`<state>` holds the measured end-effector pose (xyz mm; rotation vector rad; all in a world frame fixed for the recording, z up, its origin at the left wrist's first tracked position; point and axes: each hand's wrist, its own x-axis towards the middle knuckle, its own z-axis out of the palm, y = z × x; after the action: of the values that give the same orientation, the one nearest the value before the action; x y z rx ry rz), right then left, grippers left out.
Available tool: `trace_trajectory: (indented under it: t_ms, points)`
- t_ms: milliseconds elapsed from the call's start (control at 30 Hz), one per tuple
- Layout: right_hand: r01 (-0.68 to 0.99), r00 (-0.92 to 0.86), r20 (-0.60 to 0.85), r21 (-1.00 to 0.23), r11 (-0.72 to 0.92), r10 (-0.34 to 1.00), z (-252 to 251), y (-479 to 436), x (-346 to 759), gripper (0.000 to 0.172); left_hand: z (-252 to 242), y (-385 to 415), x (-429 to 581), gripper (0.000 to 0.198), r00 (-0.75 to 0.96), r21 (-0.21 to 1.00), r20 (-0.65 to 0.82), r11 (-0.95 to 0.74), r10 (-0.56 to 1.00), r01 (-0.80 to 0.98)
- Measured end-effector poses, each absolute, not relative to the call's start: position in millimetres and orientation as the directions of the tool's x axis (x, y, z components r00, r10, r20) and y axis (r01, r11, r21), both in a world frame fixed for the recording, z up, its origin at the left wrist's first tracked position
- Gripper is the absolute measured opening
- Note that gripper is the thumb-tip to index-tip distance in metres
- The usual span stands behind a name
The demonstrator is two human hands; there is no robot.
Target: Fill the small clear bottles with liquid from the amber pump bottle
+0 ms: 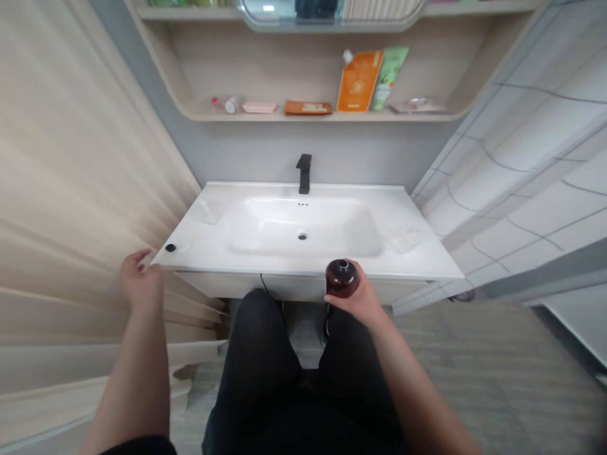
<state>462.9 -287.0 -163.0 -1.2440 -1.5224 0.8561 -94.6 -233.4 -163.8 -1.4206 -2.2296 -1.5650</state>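
Note:
My right hand is wrapped round a dark brown bottle with an uncapped opening at its top, held just in front of the white sink counter. At the counter's left front corner is my left hand, its thumb and fingers apart and holding nothing that I can make out. Close to that hand, a small black cap-like piece lies on the counter. The white basin has its drain in the middle.
A black faucet stands behind the basin. Above it, a shelf holds an orange pouch, a green tube and small packets. Clear plastic pieces lie on both counter sides. A beige curtain hangs at left.

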Motion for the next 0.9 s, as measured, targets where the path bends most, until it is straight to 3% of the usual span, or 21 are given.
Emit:
trace_trajectory:
  t_ms: [67, 167, 267, 333, 567, 767, 833, 900]
  points:
    - [0.285, -0.030, 0.254, -0.925, 0.252, 0.967, -163, -288, 458, 0.093, -161, -250, -53, 0.045, -0.527, 0.755, 0.527, -0.082, 0.667, 0.651]
    - [0.248, -0.037, 0.288, -0.925, 0.288, 0.957, -160, -291, 446, 0.093, -154, -277, 33, 0.045, -0.130, 0.752, 0.462, -0.310, 0.877, 0.582]
    - [0.215, -0.056, 0.318, -0.922, 0.323, 0.946, -153, -298, 429, 0.092, -146, -303, 121, 0.065, 0.262, 0.821, 0.284, -0.375, 0.922, 0.430]
    - [0.176, -0.073, 0.327, -0.926, 0.335, 0.942, -146, -305, 418, 0.093, -142, -317, 167, 0.077, 0.368, 0.858, 0.243, -0.376, 0.897, 0.351]
    - [0.033, -0.048, 0.325, -0.945, 0.326, 0.945, -130, -339, 392, 0.108, -144, -334, 234, 0.089, 0.233, 0.933, 0.242, -0.292, 0.942, 0.210]
    - [-0.004, -0.238, 0.349, -0.933, 0.359, 0.906, -130, -352, 402, 0.123, -151, -342, 233, 0.094, 0.175, 0.944, 0.287, -0.309, 0.942, 0.117]
    - [0.029, -0.286, 0.385, -0.912, 0.410, 0.877, -133, -347, 421, 0.121, -154, -343, 227, 0.092, 0.142, 0.941, 0.263, -0.286, 0.954, 0.183]
    - [0.118, -0.203, 0.410, -0.891, 0.438, 0.889, -137, -334, 453, 0.106, -155, -342, 218, 0.091, 0.084, 0.930, 0.259, -0.272, 0.962, 0.248]
